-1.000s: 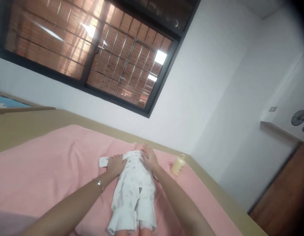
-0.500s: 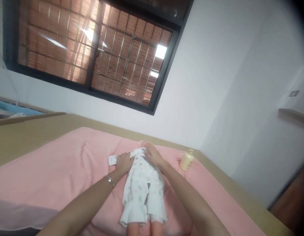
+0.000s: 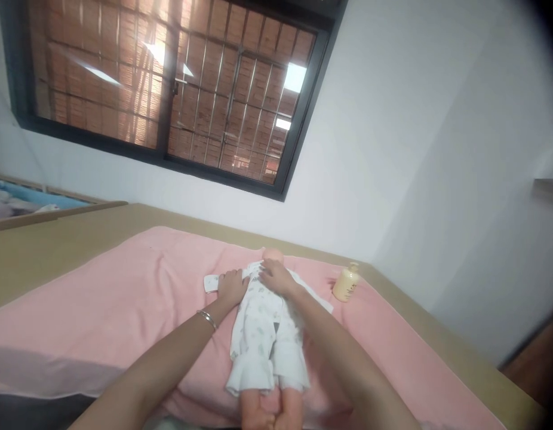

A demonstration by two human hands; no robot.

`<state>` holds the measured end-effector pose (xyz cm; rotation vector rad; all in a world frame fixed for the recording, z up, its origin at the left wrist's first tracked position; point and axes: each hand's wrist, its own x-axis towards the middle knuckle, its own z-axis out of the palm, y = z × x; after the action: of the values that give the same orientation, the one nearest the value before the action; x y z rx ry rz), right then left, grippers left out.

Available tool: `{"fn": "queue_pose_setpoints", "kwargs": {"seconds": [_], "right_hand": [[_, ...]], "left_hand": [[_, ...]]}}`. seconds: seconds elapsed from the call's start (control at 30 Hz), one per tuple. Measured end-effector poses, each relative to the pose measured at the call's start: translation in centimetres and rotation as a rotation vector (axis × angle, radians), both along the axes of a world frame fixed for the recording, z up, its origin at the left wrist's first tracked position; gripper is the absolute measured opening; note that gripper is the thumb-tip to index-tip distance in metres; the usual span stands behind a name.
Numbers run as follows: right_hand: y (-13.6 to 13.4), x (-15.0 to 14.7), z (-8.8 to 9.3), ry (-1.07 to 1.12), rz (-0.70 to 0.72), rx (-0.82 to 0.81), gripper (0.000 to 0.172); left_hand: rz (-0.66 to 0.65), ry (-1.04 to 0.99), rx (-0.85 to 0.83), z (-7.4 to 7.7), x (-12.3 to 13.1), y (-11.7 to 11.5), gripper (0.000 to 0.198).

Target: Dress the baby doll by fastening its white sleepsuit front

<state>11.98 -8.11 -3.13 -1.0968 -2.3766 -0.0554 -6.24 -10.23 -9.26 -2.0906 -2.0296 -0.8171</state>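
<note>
The pump bottle (image 3: 347,283) stood upright beyond the outer end of the right sleeve (image 3: 321,298), apart from it. The right forearm partly covered that sleeve. The blue-lined container (image 3: 70,200), far left, held pale items too blurred to identify. The bottle's fill level could not be told. The doll (image 3: 258,316) lay on the pink blanket (image 3: 124,286), feet nearest the person, below the barred window (image 3: 232,89). The right hand (image 3: 276,276) rested on its chest, fingers slightly spread; the left hand (image 3: 233,286) covered the other sleeve (image 3: 211,283), any pinch indeterminable.
</note>
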Motion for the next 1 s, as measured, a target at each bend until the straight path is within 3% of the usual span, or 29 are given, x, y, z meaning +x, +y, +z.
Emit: {"fn": "queue_pose_setpoints", "kwargs": {"seconds": [0.1, 0.27, 0.37, 0.5, 0.57, 0.67, 0.87, 1.0], "right_hand": [[0.1, -0.2, 0.5, -0.006, -0.044, 0.026, 0.047], [0.1, 0.6, 0.9, -0.121, 0.016, -0.034, 0.045], [0.0, 1.5, 0.2, -0.032, -0.025, 0.0, 0.054], [-0.4, 2.7, -1.3, -0.014, 0.003, -0.058, 0.051], [-0.6, 3.1, -1.6, 0.069, -0.06, -0.048, 0.053], [-0.6, 3.4, -1.1, 0.172, -0.144, -0.051, 0.056], [0.7, 3.5, 1.2, 0.167, -0.152, -0.076, 0.048], [0.6, 2.6, 0.6, 0.152, -0.145, -0.072, 0.045]], "left_hand": [[-0.002, 0.009, 0.01, 0.0, 0.0, 0.0, 0.038], [-0.003, 0.022, 0.021, -0.1, -0.1, 0.2, 0.037], [-0.007, 0.024, 0.027, -0.1, -0.2, 0.3, 0.037], [-0.023, 0.022, 0.033, -0.2, -0.3, 0.3, 0.037], [-0.025, 0.021, 0.027, -0.1, -0.3, 0.3, 0.038], [-0.02, 0.026, 0.021, 0.0, -0.2, 0.3, 0.039], [0.014, 0.048, 0.009, -0.1, 0.2, 0.2, 0.038], [0.02, 0.062, -0.001, -0.1, 0.5, 0.0, 0.038]]}}
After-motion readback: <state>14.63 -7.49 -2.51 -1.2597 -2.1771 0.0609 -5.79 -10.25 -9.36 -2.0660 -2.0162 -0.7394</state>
